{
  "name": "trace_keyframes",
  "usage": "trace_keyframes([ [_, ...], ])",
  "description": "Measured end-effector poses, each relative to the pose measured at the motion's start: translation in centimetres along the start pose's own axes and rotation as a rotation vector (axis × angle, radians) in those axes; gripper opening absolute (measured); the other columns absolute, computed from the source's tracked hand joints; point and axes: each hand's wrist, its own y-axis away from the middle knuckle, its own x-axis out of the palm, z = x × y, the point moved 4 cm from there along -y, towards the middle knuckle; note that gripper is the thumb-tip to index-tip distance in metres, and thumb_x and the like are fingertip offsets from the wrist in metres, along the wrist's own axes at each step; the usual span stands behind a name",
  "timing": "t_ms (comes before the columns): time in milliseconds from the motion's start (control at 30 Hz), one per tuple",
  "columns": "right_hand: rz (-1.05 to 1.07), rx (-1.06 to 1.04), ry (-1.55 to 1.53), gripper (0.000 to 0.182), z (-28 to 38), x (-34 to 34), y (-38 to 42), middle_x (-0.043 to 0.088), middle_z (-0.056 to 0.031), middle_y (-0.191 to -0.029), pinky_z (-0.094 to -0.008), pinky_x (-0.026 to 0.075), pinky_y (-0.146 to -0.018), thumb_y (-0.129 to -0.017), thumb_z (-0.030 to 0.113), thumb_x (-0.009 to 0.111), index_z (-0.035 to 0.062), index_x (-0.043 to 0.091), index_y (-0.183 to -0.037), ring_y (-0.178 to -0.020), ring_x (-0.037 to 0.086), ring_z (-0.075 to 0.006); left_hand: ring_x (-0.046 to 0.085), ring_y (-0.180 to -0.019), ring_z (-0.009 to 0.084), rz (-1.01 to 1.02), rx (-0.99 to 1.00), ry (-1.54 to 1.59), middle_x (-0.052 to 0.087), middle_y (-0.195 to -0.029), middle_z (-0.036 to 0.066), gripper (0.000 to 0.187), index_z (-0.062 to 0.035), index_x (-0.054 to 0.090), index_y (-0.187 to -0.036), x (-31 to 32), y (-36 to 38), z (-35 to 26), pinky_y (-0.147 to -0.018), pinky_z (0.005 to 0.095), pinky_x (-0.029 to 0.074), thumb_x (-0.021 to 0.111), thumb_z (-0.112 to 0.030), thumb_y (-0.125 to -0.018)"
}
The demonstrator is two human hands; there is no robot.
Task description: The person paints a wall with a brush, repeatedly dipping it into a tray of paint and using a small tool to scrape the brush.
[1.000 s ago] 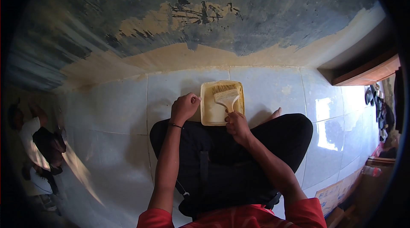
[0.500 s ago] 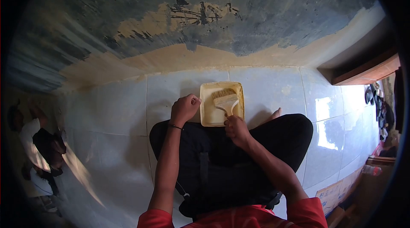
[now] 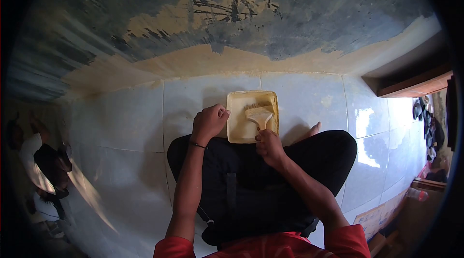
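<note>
A square, pale yellow plastic container (image 3: 233, 134) stands on the floor in front of my crossed legs, with a pale coating inside. My right hand (image 3: 269, 147) is closed around the handle of a wide flat paintbrush (image 3: 261, 117). The brush head is inside the container, toward its right side, with the bristles pointing at the far wall. My left hand (image 3: 210, 121) is curled closed at the container's left rim. Whether its fingers grip the rim or hold something small is hidden.
A patchy grey and tan wall (image 3: 232, 30) rises ahead. Light tiles (image 3: 130, 117) cover the floor. Another person (image 3: 41, 159) is at the far left. On the right are a wooden ledge (image 3: 415, 83), a plastic bottle (image 3: 416, 193) and cardboard (image 3: 382, 214).
The paintbrush has shifted slightly right and toward me inside the container, and its bristles show less. My left hand stays at the left rim. The view has moved a little.
</note>
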Motion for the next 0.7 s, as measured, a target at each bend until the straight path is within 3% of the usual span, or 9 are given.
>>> trace_keyframes([
  [367,0.115,0.146,0.147,0.004,0.1,1.1,-0.4,0.042,-0.0002,-0.072,-0.0199,0.022,-0.037,-0.088,0.011,0.043,0.0106,0.045,-0.091,-0.046,0.031,-0.005,0.066,-0.078,0.0267,0.002,0.012,0.018,0.068,-0.083,0.009,0.027,-0.0072,0.064,-0.088,0.2,-0.5,0.2,-0.068,0.0369,0.051,0.059,-0.033,-0.084],
  [700,0.095,0.165,0.213,0.003,0.4,1.1,0.4,0.042,0.0,-0.069,-0.0197,0.022,-0.036,-0.088,0.012,0.045,0.0089,0.044,-0.087,-0.045,0.031,-0.0047,0.066,-0.081,0.0276,-0.044,-0.025,0.079,0.068,-0.084,0.01,0.026,-0.0062,0.065,-0.09,0.0,-0.9,0.9,-0.069,0.0357,0.051,0.06,-0.031,-0.084],
])
